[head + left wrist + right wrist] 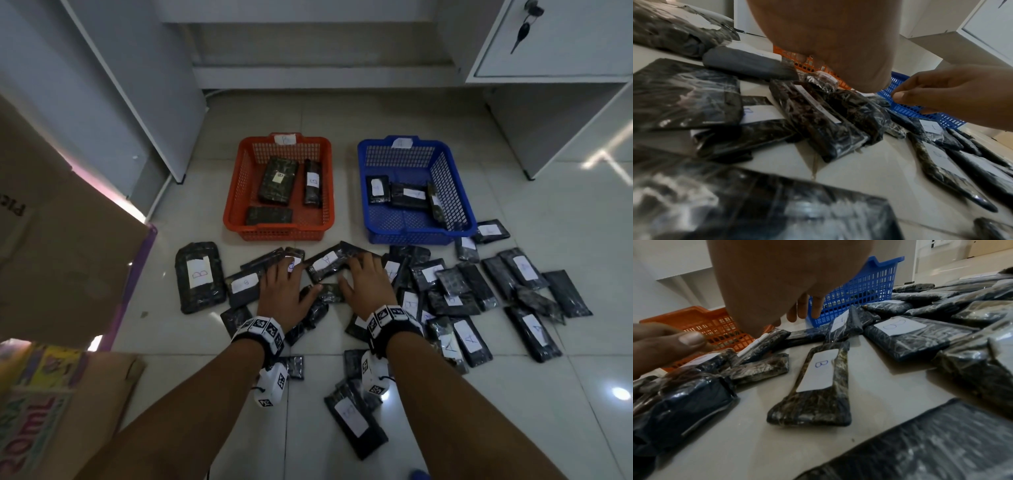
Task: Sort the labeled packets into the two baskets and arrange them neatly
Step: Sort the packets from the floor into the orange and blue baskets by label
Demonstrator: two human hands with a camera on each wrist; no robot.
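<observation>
Glossy pale floor tiles (428, 116) between white cabinets (555, 37), packets (469, 337) scattered in front of orange basket (277, 229) and blue basket (421, 234); left hand (284, 291) and right hand (368, 284) rest flat, fingers spread, gripping nothing

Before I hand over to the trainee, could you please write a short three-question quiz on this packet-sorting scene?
1. True or false: the orange basket holds packets marked B.
2. Which basket has a packet leaning against its side wall? (a) orange (b) blue basket (c) neither
3. Fill in: the packet lying between the left hand and the right hand bears the letter ___.

Key
1. True: two labels there read B.
2. b: it leans on the right wall.
3. A.
</observation>
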